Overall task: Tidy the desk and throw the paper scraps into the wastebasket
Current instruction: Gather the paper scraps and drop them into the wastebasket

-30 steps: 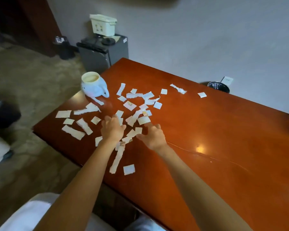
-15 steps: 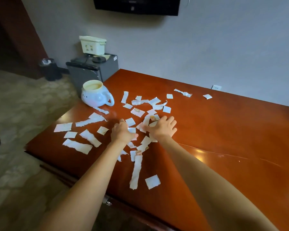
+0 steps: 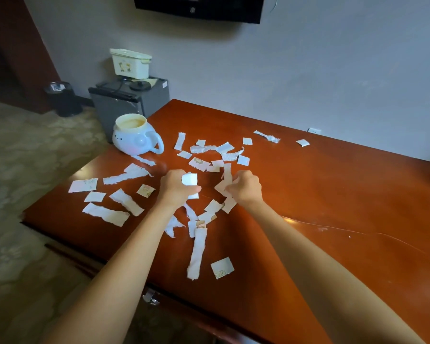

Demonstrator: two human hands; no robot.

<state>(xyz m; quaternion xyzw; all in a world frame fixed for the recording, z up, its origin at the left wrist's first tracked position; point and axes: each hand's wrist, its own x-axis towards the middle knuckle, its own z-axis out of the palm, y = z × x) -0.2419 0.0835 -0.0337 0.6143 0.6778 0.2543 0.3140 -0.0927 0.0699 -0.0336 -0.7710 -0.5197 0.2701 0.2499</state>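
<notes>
Several torn white paper scraps (image 3: 196, 249) lie scattered over the left half of a reddish-brown wooden desk (image 3: 333, 194). My left hand (image 3: 175, 186) is curled around a small white scrap (image 3: 189, 179) held just above the desk. My right hand (image 3: 246, 187) pinches a few scraps (image 3: 226, 178) at its fingertips, with a strip sticking up. A black wastebasket (image 3: 62, 98) stands on the floor at the far left by the wall.
A white round mug (image 3: 134, 135) with a handle sits near the desk's left corner. A grey mini fridge (image 3: 127, 105) with a cream box (image 3: 130, 62) on top stands beside the desk. A dark screen (image 3: 199, 7) hangs on the wall.
Both hands went from lying on the scraps to closing on them and lifting slightly. The camera has tilted up, showing more of the wall.
</notes>
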